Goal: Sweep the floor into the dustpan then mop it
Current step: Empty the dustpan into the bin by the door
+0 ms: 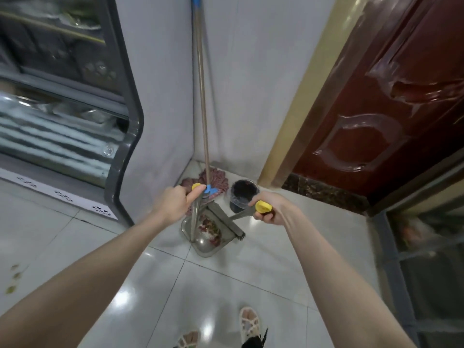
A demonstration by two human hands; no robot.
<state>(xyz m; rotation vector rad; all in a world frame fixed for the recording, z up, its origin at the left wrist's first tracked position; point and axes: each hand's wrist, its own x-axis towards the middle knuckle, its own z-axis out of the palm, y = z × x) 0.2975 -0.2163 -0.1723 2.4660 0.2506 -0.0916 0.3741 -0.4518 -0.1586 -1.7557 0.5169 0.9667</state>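
standing over the corner, the person has both hands busy. the left hand (175,204) has its grip curled round the upright handle of the dustpan (204,247), thumb laid along it just under a yellow cap. the right hand (267,210) has its grip closed round the handle of the broom (226,219), also yellow-capped. that short handle slants down and to the left from the fist, so the bristle head sits at the pan's right edge, and reddish scraps lie inside the pan. sweeping looks about done to me.

the mop (200,96) would come next. it stands dead ahead beyond the pan, pole near upright in the wall corner, strands on the floor (226,285), and the left hand is the nearer one.

count: one dustpan, one broom, one mop, one dark tub (243,197), two yellow caps.
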